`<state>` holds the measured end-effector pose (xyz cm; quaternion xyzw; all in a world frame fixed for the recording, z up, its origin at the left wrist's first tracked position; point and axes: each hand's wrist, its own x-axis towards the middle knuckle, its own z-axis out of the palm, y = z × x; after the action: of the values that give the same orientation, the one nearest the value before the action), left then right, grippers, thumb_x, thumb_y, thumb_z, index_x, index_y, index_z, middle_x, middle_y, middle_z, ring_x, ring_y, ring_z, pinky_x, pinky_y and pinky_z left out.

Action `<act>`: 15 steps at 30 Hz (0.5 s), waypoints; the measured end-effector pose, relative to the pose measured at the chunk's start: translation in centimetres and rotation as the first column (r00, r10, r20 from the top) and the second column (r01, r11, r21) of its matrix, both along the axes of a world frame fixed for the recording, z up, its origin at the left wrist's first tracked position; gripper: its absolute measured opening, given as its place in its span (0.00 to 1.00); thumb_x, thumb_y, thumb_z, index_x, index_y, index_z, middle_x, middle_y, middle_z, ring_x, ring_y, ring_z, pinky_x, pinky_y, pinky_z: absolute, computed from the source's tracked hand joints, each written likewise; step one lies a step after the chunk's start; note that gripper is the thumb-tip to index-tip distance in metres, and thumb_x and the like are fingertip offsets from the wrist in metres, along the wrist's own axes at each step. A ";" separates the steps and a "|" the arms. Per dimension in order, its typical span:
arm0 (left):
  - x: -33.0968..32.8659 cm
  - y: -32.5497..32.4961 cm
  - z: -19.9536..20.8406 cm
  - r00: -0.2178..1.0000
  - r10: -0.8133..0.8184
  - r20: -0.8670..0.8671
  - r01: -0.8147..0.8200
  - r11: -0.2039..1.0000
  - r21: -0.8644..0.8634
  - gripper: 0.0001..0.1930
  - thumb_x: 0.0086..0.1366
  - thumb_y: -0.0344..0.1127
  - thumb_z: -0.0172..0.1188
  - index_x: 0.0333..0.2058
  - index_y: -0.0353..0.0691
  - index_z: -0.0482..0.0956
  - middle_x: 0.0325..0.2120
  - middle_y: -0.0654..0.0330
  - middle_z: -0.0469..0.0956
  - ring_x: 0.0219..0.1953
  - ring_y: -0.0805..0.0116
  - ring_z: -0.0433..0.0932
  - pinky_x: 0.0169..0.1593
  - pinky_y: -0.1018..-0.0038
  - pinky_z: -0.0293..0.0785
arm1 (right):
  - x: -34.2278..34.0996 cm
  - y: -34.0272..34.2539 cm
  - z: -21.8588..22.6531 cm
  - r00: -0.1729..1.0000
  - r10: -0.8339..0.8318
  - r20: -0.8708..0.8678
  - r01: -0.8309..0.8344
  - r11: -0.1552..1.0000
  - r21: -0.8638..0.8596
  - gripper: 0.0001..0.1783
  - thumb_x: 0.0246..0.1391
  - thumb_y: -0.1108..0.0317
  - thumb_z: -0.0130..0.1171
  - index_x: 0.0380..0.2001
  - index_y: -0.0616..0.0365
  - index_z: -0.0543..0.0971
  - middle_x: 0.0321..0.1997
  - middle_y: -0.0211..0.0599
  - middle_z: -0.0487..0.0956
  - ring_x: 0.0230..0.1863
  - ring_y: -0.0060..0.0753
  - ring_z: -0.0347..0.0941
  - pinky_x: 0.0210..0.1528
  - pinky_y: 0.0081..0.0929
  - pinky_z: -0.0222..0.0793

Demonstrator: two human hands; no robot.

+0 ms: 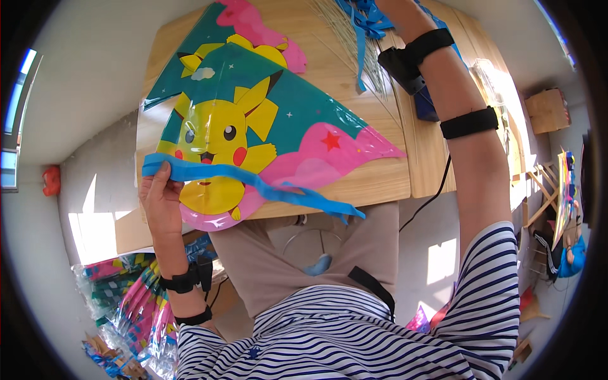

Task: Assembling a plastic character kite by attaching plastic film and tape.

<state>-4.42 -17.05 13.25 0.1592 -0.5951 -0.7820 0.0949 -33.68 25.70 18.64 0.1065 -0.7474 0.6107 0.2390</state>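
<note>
Head view: a blue ribbon (218, 171) is being pinched by the left hand (161, 195) over a near kite (297, 104); whether the right hand (405, 15), far right, is gripping cannot be told.

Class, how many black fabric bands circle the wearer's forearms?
4: the black fabric left wrist band, left forearm band, right wrist band, and right forearm band.

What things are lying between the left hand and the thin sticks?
In the head view, from the left hand toward the thin sticks, come the blue strip it holds, the printed triangular sheet, then the wooden table.
</note>
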 end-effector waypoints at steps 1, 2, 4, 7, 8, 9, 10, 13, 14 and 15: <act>-0.3 0.8 -0.1 1.000 -0.018 0.009 0.018 1.000 0.006 0.06 0.67 0.31 0.63 0.40 0.40 0.76 0.34 0.61 0.81 0.30 0.78 0.77 0.35 0.83 0.74 | 0.7 0.8 -1.8 0.994 -0.047 0.097 0.030 0.985 0.169 0.13 0.49 0.65 0.67 0.34 0.64 0.82 0.30 0.41 0.82 0.34 0.33 0.80 0.37 0.31 0.74; -0.1 1.4 -0.1 1.000 -0.020 0.022 0.020 1.000 0.001 0.06 0.67 0.31 0.63 0.41 0.39 0.77 0.35 0.60 0.82 0.31 0.77 0.78 0.36 0.83 0.75 | 1.2 0.9 -4.0 0.977 -0.089 0.195 0.015 0.936 0.351 0.16 0.48 0.63 0.68 0.35 0.65 0.82 0.30 0.43 0.82 0.35 0.35 0.80 0.38 0.34 0.74; -0.1 3.3 -0.2 0.998 -0.026 0.054 0.027 1.000 -0.015 0.09 0.66 0.32 0.65 0.42 0.38 0.78 0.34 0.61 0.82 0.30 0.78 0.78 0.35 0.82 0.74 | 2.7 1.4 -7.9 0.925 -0.212 0.314 -0.076 0.707 0.703 0.21 0.47 0.58 0.70 0.37 0.65 0.82 0.31 0.47 0.82 0.38 0.39 0.80 0.40 0.39 0.75; -0.8 4.8 -0.9 0.987 -0.140 0.078 0.143 0.989 -0.045 0.08 0.64 0.32 0.66 0.40 0.37 0.80 0.31 0.62 0.82 0.28 0.78 0.77 0.34 0.82 0.72 | 6.3 1.6 -11.9 0.899 -0.343 0.274 -0.061 0.520 0.852 0.22 0.41 0.59 0.69 0.38 0.64 0.84 0.39 0.57 0.82 0.43 0.58 0.80 0.46 0.43 0.75; -1.2 5.5 -1.2 0.976 -0.203 0.082 0.207 0.977 -0.052 0.08 0.64 0.33 0.66 0.39 0.37 0.80 0.30 0.62 0.82 0.27 0.78 0.76 0.33 0.83 0.71 | 8.0 1.7 -12.6 0.915 -0.353 0.197 0.028 0.542 0.840 0.27 0.40 0.57 0.71 0.41 0.65 0.83 0.40 0.58 0.82 0.42 0.58 0.79 0.46 0.43 0.75; -1.2 6.4 -1.1 0.971 -0.217 0.097 0.223 0.973 -0.061 0.08 0.64 0.33 0.67 0.38 0.37 0.81 0.29 0.63 0.81 0.27 0.79 0.76 0.33 0.83 0.71 | 10.5 0.5 -12.0 0.951 -0.256 0.173 0.027 0.628 0.778 0.27 0.42 0.58 0.72 0.44 0.64 0.83 0.41 0.54 0.83 0.41 0.52 0.80 0.45 0.40 0.75; -1.3 7.6 -1.0 0.966 -0.235 0.112 0.243 0.968 -0.069 0.07 0.63 0.33 0.67 0.37 0.37 0.81 0.28 0.63 0.81 0.26 0.79 0.75 0.32 0.83 0.70 | 13.5 -1.4 -10.8 0.977 -0.165 0.138 0.019 0.705 0.709 0.27 0.44 0.58 0.72 0.46 0.64 0.82 0.41 0.51 0.83 0.39 0.46 0.81 0.43 0.37 0.76; -1.3 10.6 -0.7 0.921 -0.375 0.107 0.386 0.917 -0.103 0.05 0.64 0.32 0.66 0.34 0.38 0.80 0.26 0.65 0.80 0.25 0.80 0.72 0.31 0.83 0.69 | 21.5 -6.5 -7.8 0.721 0.493 0.487 -0.516 0.851 -0.097 0.22 0.52 0.66 0.69 0.50 0.63 0.81 0.39 0.38 0.83 0.34 0.23 0.78 0.37 0.24 0.74; -1.3 11.3 -0.6 0.900 -0.422 0.108 0.433 0.894 -0.116 0.05 0.64 0.31 0.66 0.33 0.39 0.80 0.26 0.66 0.79 0.25 0.81 0.72 0.31 0.83 0.68 | 23.8 -7.9 -7.3 0.611 0.636 0.471 -0.556 0.768 -0.318 0.18 0.55 0.69 0.67 0.49 0.62 0.81 0.37 0.35 0.82 0.32 0.18 0.76 0.35 0.20 0.73; -1.3 12.1 -0.7 0.877 -0.469 0.103 0.479 0.869 -0.125 0.05 0.64 0.31 0.66 0.33 0.39 0.79 0.25 0.66 0.79 0.25 0.81 0.72 0.31 0.84 0.68 | 25.1 -8.6 -7.3 0.589 0.642 0.491 -0.540 0.765 -0.351 0.16 0.55 0.70 0.66 0.46 0.63 0.81 0.35 0.34 0.82 0.30 0.18 0.75 0.33 0.19 0.72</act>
<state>-5.68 -4.94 12.57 0.0282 -0.6745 -0.7296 -0.1091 -8.56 17.06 11.34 0.1358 -0.6510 0.7161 -0.2121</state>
